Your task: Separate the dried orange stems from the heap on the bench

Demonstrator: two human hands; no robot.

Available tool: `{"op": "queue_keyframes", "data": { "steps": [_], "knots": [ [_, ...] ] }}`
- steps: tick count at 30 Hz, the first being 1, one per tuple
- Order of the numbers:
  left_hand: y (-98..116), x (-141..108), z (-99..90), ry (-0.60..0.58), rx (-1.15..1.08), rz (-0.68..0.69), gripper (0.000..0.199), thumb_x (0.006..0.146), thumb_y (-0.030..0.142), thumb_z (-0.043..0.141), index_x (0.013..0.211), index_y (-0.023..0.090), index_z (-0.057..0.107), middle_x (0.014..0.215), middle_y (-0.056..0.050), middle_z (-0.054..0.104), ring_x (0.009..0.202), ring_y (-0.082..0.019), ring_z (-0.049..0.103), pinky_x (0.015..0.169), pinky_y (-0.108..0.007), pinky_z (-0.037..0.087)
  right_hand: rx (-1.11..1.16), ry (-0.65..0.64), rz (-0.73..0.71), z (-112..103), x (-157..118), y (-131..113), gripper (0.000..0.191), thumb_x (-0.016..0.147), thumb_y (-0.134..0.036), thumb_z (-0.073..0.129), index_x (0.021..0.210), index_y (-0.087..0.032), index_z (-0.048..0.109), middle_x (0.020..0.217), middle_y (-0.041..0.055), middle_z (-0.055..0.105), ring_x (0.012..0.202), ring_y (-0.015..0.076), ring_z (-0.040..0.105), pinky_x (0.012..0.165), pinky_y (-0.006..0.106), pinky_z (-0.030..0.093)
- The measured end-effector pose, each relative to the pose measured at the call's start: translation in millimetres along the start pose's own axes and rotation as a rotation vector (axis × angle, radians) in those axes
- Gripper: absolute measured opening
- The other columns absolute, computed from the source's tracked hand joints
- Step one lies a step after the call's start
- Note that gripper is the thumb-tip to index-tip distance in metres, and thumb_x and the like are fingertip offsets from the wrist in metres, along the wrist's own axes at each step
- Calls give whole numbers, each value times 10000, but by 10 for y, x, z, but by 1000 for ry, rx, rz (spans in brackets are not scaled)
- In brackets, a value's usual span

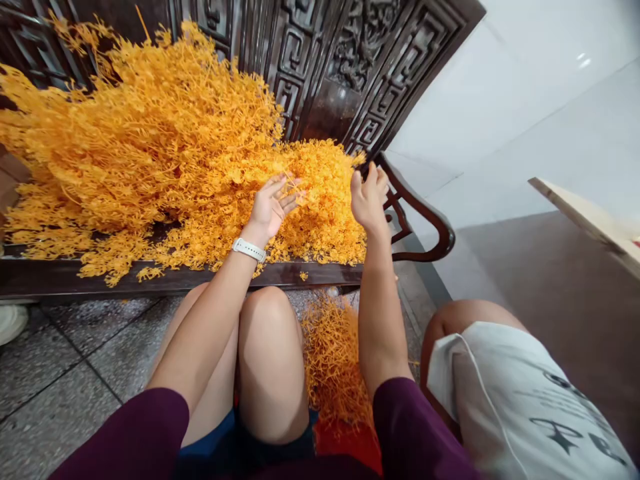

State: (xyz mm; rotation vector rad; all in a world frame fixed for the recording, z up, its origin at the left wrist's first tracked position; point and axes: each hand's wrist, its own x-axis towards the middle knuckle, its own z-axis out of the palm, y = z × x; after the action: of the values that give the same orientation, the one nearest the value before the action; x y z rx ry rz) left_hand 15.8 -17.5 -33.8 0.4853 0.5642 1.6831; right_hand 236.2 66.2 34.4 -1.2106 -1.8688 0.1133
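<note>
The left grip point(270, 208) sits open, fingers spread, in a springy heap of orange dried sprigs point(165, 147) on a dark carved wooden worktop point(310, 273). The right grip point(369, 199) curls at the heap's edge, clamped or not unclear. Loose sprigs point(333, 360) lie on the speckled stone floor point(65, 373) below.

Carved dark wooden bench back point(305, 60), white tiled wall point(505, 107), speckled terrazzo floor point(55, 393), pale wooden board point(585, 220)

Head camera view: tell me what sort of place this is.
Probably a home-like indoor work spot: a carved dark-wood bench heaped with orange dried sprigs on a speckled terrazzo floor, beside a glossy white tiled wall.
</note>
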Motion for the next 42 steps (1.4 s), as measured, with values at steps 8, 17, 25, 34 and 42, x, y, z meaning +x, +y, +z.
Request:
{"op": "queue_keyframes", "data": {
  "steps": [8,17,25,34,42],
  "knots": [
    [-257,-85,168,-162,105,137,356,831,142,726,1159,237,627,1365,-89,700,1294,-189,662,1075,-352,519,1178,-142,743,504,-808,-565,606,973,-794,338,1050,-226,534,967,92,666,819,209,662,747,381,585],
    [-239,-200,121,-633,326,-61,403,719,244,850,1120,210,831,1301,-118,763,1288,-297,661,1150,-438,452,1205,236,842,260,-577,-518,354,1016,-579,553,960,-229,554,686,-61,500,499,83,439,486,208,415],
    [47,-291,-145,-722,-111,42,427,776,696,738,643,292,774,504,15,625,424,-110,466,424,-283,369,795,-100,346,-480,-451,-363,443,909,-669,674,983,-232,692,643,-68,467,445,58,281,404,210,246],
    [-193,-337,397,-439,354,32,373,897,524,748,1036,178,736,976,-71,752,976,-212,694,879,-339,525,365,-369,-171,-581,-296,-710,401,1034,-576,549,1006,-241,768,936,35,700,923,174,644,862,328,508],
    [-597,-355,582,-343,349,288,373,777,472,874,805,183,639,654,42,496,625,-108,453,602,-251,373,123,-202,-234,-322,-539,-971,376,1076,-531,489,1071,-258,747,983,63,614,990,212,597,924,405,490]
  ]
}}
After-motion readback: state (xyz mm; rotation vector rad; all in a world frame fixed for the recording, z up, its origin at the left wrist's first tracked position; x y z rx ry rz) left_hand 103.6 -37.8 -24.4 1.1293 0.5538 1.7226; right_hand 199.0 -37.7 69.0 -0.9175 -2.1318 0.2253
